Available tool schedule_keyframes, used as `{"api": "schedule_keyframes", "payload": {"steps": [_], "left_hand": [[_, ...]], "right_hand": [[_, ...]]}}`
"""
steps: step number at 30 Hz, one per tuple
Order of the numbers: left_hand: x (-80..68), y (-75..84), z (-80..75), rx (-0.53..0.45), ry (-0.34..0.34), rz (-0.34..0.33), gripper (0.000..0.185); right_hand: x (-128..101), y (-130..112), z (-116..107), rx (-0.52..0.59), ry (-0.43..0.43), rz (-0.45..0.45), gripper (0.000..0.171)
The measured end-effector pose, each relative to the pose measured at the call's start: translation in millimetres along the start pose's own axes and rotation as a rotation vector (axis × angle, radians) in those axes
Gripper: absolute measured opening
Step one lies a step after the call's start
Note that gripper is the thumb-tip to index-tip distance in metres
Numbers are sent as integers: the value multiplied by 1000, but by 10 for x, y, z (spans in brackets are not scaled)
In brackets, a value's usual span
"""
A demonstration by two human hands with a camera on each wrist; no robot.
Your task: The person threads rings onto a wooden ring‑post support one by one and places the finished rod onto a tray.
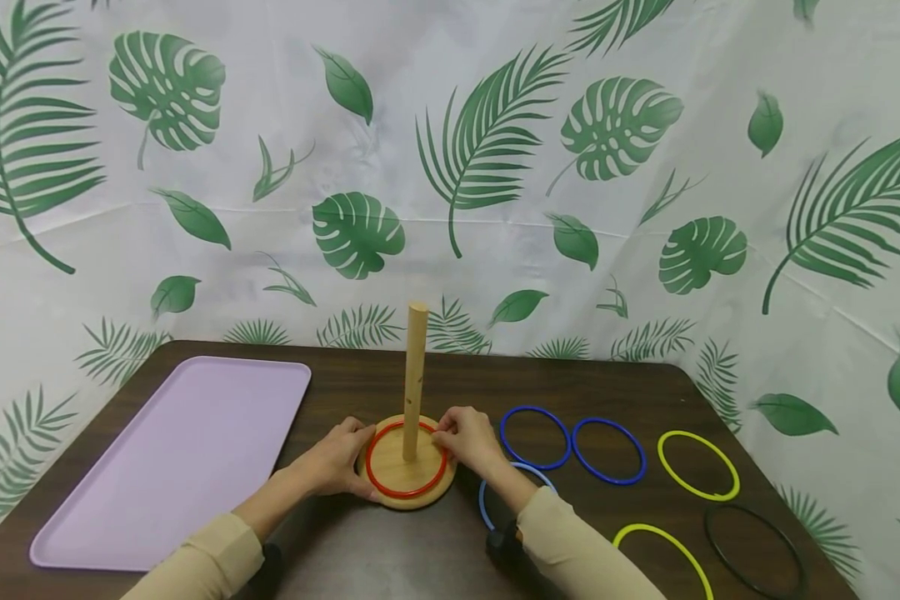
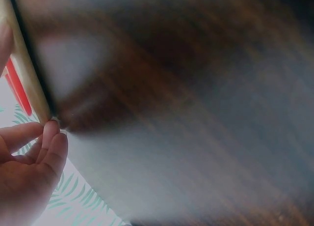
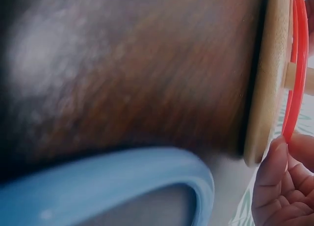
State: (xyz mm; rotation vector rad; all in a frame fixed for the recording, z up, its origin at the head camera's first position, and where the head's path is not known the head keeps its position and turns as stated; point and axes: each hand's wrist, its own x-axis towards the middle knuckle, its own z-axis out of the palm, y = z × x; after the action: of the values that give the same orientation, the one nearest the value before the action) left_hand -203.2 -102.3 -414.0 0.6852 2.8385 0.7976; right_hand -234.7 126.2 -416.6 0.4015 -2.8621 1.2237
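Observation:
A round wooden base with an upright wooden peg stands on the table. Around the peg, low over the base, is a red ring. From the left side my left hand grips the base's rim, its thumb toward the front. On the other side, my right hand pinches the red ring between thumb and fingertips. The right wrist view shows this ring nearly edge-on, slightly apart from the base where the fingers hold it. Beneath my right forearm lies a light blue ring, partly hidden.
On the dark wooden table, a lilac tray lies at the left. To the right are two dark blue rings, two yellow rings and a black ring. A leaf-patterned cloth hangs behind the table.

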Motion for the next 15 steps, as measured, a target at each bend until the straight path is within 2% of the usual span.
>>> {"api": "schedule_keyframes", "payload": {"steps": [7,10,15], "left_hand": [[5,-3,3,4,8,6,97],[7,-4,5,3,7,7,97],[14,-1,18,-12,-10,-39,96]], "right_hand": [[9,-18,35,-107,33,-40,11],[13,-16,48,-115,32,-30,11],[16,-12,49,-115,25,-31,7]]}}
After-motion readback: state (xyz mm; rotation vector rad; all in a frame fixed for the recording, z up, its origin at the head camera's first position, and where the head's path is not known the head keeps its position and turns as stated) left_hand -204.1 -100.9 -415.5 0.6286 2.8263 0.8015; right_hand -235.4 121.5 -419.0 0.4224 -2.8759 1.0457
